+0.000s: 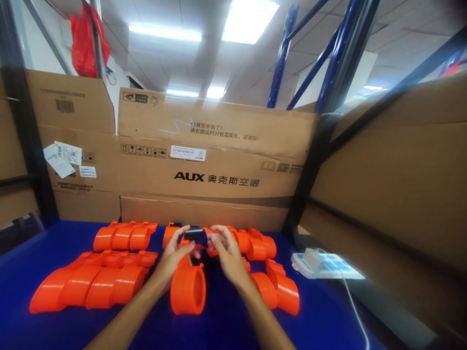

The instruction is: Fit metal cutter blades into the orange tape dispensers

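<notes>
A small dark block-like piece (195,235) with a pale shiny edge is held up in front of me, between my two hands. My left hand (177,253) grips its left end with thumb and fingers. At its right end are the curled fingers of my right hand (226,250); their exact contact is partly hidden. Below my left hand, an orange plastic ring-shaped part (188,290) stands on the blue surface, with a dark piece at its top. More orange parts lie just behind my hands, partly covered by them.
Rows of orange ring parts (100,287) lie at left, with more orange parts (262,245) at right. A cardboard panel (153,180) closes off the back of the blue surface (153,325). A white power strip (326,265) with a cable sits at right, beside a dark rack post (310,170).
</notes>
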`<action>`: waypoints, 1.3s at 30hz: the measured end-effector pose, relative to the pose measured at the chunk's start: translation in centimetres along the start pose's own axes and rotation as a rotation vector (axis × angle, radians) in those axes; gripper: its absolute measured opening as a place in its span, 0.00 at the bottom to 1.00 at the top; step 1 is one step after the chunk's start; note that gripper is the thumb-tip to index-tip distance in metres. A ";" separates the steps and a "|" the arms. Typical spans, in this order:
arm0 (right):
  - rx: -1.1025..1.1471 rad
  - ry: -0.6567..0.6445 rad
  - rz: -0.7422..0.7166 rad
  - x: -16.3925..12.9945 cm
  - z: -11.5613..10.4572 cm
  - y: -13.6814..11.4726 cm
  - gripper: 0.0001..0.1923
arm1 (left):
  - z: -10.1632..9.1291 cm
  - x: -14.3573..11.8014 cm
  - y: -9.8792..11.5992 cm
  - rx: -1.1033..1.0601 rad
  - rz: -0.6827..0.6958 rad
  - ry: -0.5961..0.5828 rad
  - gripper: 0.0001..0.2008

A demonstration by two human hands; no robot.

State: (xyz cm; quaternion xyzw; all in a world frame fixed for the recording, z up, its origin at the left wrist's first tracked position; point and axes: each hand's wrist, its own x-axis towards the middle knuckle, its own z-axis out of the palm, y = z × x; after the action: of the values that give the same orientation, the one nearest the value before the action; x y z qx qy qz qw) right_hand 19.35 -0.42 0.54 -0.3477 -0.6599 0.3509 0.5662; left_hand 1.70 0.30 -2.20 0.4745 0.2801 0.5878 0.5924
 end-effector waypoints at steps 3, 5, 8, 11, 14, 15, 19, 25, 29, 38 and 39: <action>0.148 -0.129 0.083 0.1 -0.1 -0.2 0.16 | 0.1 0.0 0.3 -0.051 0.003 -0.045 0.30; 0.234 -0.201 0.087 0.0 -0.2 -0.5 0.16 | 0.2 -0.1 0.5 -0.046 0.036 -0.076 0.25; 0.256 -0.216 0.093 -0.1 -0.3 -0.6 0.17 | 0.4 -0.7 0.8 -0.071 -0.032 -0.197 0.26; 0.204 -0.162 0.090 -0.2 -0.1 -0.5 0.16 | 0.7 -1.5 1.1 -0.134 -0.128 -0.330 0.32; 0.135 -0.124 0.050 -0.3 0.4 -0.2 0.16 | 1.0 -1.7 1.1 -0.106 -0.102 -0.292 0.29; 0.110 -0.118 0.032 -0.3 0.6 -0.1 0.16 | 1.0 -1.5 1.0 -0.075 -0.080 -0.251 0.26; 0.053 -0.106 -0.021 -0.3 1.1 0.4 0.15 | 0.7 -0.8 0.8 0.043 -0.034 -0.148 0.23; 0.052 -0.120 -0.041 -0.5 1.1 0.8 0.15 | 0.2 -0.6 0.7 0.056 -0.063 -0.141 0.24; -0.001 -0.127 -0.055 -0.6 0.9 0.4 0.14 | 0.3 -0.6 0.6 0.082 -0.038 -0.133 0.24; -0.335 -0.124 -0.108 -0.8 -0.6 -0.7 0.09 | -0.3 -0.4 1.7 -0.203 -0.249 -0.108 0.31; -0.407 -0.176 -0.134 -0.9 -0.7 -0.9 0.10 | -0.4 -0.3 1.8 -0.249 -0.258 -0.104 0.31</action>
State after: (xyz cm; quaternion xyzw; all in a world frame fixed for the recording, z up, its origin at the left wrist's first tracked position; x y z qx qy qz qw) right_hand 20.06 -1.63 0.91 -0.3782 -0.7854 0.2014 0.4466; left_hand 0.50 -0.19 -0.80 0.3874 0.2326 0.5118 0.7307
